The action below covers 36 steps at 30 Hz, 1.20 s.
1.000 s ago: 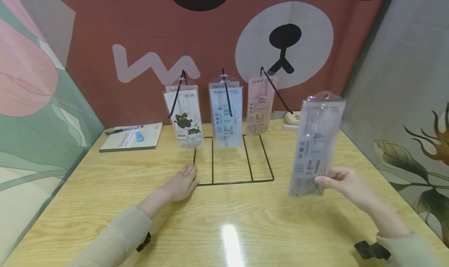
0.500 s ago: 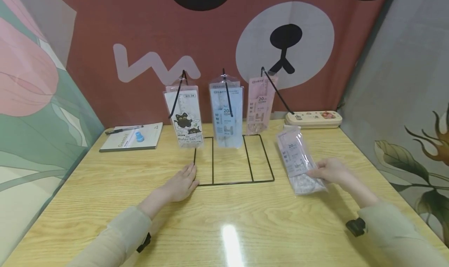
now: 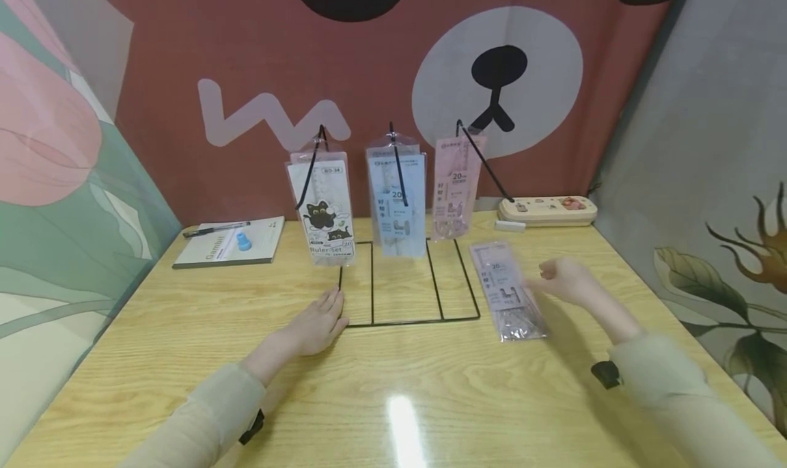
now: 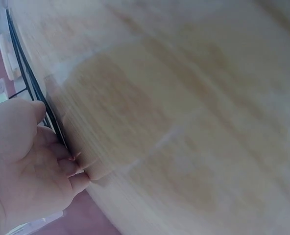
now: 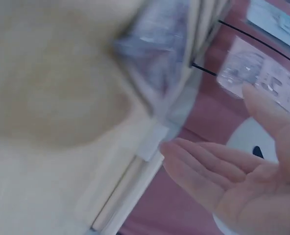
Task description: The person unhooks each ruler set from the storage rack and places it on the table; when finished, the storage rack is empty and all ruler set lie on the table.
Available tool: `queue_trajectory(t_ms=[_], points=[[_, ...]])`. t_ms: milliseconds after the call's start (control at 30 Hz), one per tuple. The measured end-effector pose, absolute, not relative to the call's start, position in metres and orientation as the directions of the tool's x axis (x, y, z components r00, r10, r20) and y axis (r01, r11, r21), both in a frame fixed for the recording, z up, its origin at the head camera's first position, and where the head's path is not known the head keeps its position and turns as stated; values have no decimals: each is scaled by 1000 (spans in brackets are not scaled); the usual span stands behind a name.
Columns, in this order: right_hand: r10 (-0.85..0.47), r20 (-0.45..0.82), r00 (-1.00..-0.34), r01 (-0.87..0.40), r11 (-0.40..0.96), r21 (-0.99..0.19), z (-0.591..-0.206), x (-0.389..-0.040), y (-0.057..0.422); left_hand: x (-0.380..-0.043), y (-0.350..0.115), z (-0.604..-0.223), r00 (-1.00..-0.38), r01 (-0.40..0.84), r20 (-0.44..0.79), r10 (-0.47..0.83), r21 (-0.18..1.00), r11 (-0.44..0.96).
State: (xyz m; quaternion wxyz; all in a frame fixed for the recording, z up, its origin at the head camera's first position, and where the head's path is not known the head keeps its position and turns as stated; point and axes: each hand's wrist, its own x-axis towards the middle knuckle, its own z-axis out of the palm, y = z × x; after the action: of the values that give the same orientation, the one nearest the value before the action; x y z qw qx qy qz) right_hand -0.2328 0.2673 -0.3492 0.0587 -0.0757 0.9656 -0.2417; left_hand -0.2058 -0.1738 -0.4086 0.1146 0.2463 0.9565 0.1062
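Note:
A purple packaged ruler set [image 3: 499,277] lies flat on the table, to the right of the black wire rack [image 3: 413,322]. Just beyond its right edge is my right hand [image 3: 568,281], raised off the table with its fingers extended and nothing held, as the right wrist view also shows. My left hand [image 3: 316,323] rests at the rack's front left corner, its fingertips against the wire base. From the rack's hooks hang a white ruler set [image 3: 322,208] with black cats, a blue ruler set [image 3: 398,208] and a pink ruler set [image 3: 456,188]; further packets show partly behind the first two.
At the back right is a cream pencil case [image 3: 547,210], with a small white block [image 3: 509,226] before it. A notebook [image 3: 258,242] at the back left bears a pen [image 3: 215,229] and a small blue object [image 3: 243,241]. Printed cloth backs the table.
My right hand has lowered the purple ruler set from upright to flat on the table and let go of it, moving slightly away. My left hand has stayed on the rack.

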Motion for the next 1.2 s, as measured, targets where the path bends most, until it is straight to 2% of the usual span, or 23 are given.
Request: queue_trajectory(t_ms=[167, 333, 467, 967, 1200], points=[[-244, -11, -970, -189, 776, -602, -337, -253, 256, -206, -174, -408, -853, 436, -179, 490, 271, 858], [-222, 8, -975, -152, 638, -755, -340, -279, 245, -207, -174, -407, -853, 438, -181, 490, 264, 859], [-213, 19, -977, -136, 552, -823, -345, -298, 233, -207, -174, -407, -853, 442, -176, 491, 255, 860], [-199, 7, -980, -87, 396, -914, -356, -336, 187, -205, -172, -408, -859, 432, -175, 481, 258, 864], [-166, 1, -986, -68, 397, -915, -359, -341, 179, -206, -172, -409, -868, 417, -181, 463, 240, 876]])
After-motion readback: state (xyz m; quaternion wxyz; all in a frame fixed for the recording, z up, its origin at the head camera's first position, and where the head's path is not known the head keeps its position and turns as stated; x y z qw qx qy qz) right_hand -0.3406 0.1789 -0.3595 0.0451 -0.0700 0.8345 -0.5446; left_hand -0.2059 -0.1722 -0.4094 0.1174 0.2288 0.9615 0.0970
